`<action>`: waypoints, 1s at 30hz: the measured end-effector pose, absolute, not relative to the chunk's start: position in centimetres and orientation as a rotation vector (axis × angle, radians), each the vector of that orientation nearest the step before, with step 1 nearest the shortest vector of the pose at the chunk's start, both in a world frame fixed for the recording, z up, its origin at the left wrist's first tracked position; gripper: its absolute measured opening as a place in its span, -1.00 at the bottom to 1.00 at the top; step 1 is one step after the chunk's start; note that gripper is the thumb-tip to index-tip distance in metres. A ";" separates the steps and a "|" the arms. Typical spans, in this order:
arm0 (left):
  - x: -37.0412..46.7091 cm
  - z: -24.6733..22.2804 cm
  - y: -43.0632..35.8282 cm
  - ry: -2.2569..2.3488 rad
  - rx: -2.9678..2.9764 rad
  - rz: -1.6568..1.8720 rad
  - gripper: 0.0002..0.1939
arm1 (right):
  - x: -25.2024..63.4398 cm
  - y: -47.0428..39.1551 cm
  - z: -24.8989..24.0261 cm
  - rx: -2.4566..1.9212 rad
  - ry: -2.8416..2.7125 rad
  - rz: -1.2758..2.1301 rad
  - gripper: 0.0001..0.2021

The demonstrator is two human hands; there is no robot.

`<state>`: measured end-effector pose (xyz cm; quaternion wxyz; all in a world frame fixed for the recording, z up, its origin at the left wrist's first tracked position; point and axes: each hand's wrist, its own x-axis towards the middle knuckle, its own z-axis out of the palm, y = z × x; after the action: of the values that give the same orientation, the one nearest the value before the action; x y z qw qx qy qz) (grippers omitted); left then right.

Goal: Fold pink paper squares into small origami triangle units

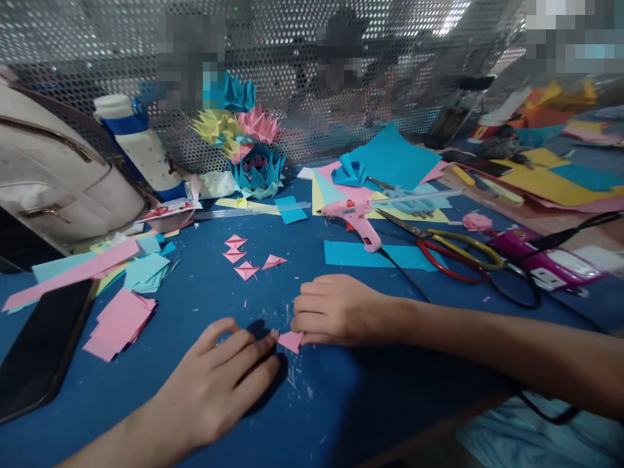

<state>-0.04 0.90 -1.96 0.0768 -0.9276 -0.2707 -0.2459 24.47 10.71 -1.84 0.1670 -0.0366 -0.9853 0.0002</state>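
A small folded piece of pink paper (291,342) lies on the blue tabletop between my two hands. My right hand (341,309) is closed with curled fingers on its right edge. From the left, my left hand (229,370) has its fingertips at the other edge, the fingers bent and the thumb mostly hidden. Beyond the hands sit several folded pink paper triangles (246,270) in a loose cluster. Left of them lie a stack of pink paper squares (121,325) and a smaller stack of pale blue squares (146,272).
A pink glue gun (358,221) rests beyond my right hand, beside scissors (463,257) and a magenta power strip (550,260). A phone (43,351), bottle (134,143) and bag (58,162) stand left. Folded paper flowers (258,169) stand before the perforated metal panel (302,117).
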 end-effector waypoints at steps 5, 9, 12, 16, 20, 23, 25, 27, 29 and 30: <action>-0.5 -2.4 1.1 -0.924 -2.917 -0.758 -0.65 | 24.4 11.0 -2.0 -0.312 -2.717 0.677 -0.86; -0.5 -2.3 1.3 -0.959 -2.967 -0.799 -0.66 | 24.2 11.0 -2.0 -0.439 -2.655 0.867 -0.95; -0.4 -2.2 1.4 -0.959 -2.983 -0.796 -0.68 | 24.1 10.8 -2.0 -0.436 -2.641 0.859 -0.96; -0.4 -2.2 1.4 -0.953 -2.982 -0.793 -0.69 | 24.2 10.8 -1.9 -0.340 -2.608 0.850 -0.95; -0.4 -2.2 1.5 -0.900 -2.988 -0.788 -0.66 | 24.6 11.1 -1.9 -0.227 -2.648 0.717 -0.91; -0.3 -1.9 1.4 -0.805 -2.952 -0.764 -0.61 | 24.9 11.3 -1.8 -0.120 -2.758 0.447 -0.83; -0.2 -1.7 1.3 -0.741 -2.908 -0.732 -0.57 | 25.0 11.3 -1.6 -0.059 -2.810 0.262 -0.78; -0.2 -1.5 1.2 -0.713 -2.879 -0.696 -0.55 | 24.9 11.0 -1.3 -0.037 -2.830 0.116 -0.74; -0.1 -1.5 1.1 -0.698 -2.863 -0.683 -0.56 | 24.7 10.7 -1.2 -0.047 -2.834 0.016 -0.69; -0.1 -1.6 1.0 -0.696 -2.856 -0.684 -0.57 | 24.6 10.5 -1.2 -0.049 -2.833 -0.018 -0.68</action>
<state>-0.10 1.05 -1.55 0.0615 -0.9446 -0.2301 -0.2260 24.64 10.55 -1.18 0.1532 -0.0171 -0.9880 -0.0064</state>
